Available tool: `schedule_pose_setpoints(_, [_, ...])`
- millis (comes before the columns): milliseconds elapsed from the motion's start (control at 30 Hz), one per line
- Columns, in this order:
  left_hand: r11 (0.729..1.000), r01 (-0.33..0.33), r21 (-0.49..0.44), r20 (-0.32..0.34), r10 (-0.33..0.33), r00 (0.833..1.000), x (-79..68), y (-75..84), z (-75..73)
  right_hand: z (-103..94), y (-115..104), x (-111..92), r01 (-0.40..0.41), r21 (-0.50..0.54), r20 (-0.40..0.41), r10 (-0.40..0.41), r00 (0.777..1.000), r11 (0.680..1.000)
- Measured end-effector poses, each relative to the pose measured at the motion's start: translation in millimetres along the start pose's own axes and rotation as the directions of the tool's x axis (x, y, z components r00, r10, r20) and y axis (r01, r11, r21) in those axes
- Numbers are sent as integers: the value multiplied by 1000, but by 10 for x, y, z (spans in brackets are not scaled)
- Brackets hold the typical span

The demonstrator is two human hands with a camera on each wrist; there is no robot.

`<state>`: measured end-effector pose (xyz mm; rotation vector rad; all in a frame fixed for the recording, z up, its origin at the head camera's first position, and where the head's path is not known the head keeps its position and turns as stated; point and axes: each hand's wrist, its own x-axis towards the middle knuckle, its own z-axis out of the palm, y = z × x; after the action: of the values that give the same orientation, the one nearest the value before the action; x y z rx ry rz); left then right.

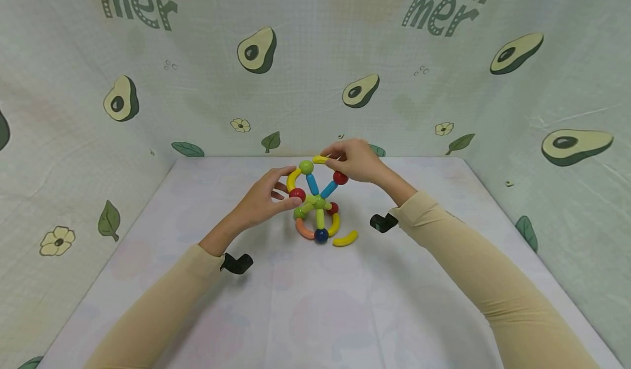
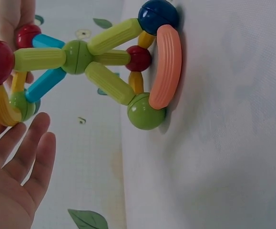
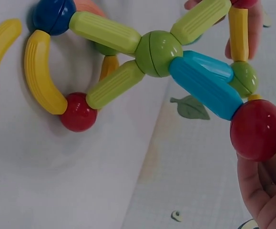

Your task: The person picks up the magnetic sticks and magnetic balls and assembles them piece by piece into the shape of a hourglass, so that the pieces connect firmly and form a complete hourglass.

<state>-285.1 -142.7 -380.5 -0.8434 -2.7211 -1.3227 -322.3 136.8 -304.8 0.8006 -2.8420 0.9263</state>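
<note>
A ball-and-stick model stands on the table, built round a green center ball (image 1: pixel 319 202) with green and blue straight sticks (image 3: pixel 207 88). Its base ring shows a dark blue ball (image 2: pixel 158 16), an orange curved stick (image 2: pixel 168 67) and a yellow curved stick (image 3: pixel 41 71). My left hand (image 1: pixel 263 199) grips the model's upper left side, thumb at a red ball (image 1: pixel 297 195), fingertips along a yellow curved stick (image 1: pixel 292 178). At the top, my right hand (image 1: pixel 359 161) pinches another yellow curved stick (image 1: pixel 320 160) between the upper green ball (image 1: pixel 306 167) and a red ball (image 3: pixel 257 130).
A loose yellow curved stick (image 1: pixel 345 239) lies on the white table (image 1: pixel 315 303) just right of the model's base. Behind and at both sides hang cloth walls (image 1: pixel 305 95) printed with avocados. Black wrist cameras (image 1: pixel 236 264) jut out beneath both cuffs.
</note>
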Motion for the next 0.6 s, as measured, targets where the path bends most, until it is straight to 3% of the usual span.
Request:
schedule_pose_setpoints(233, [1000, 0, -4, -9, 0, 1000, 6, 5, 20, 7, 6, -26, -2, 1, 31, 2, 1000, 1000])
schedule_pose_setpoints(600, [1000, 1, -12, 28, -1, 1000, -8, 3, -26, -89, 142, -274, 41, 15, 198, -43, 979, 999])
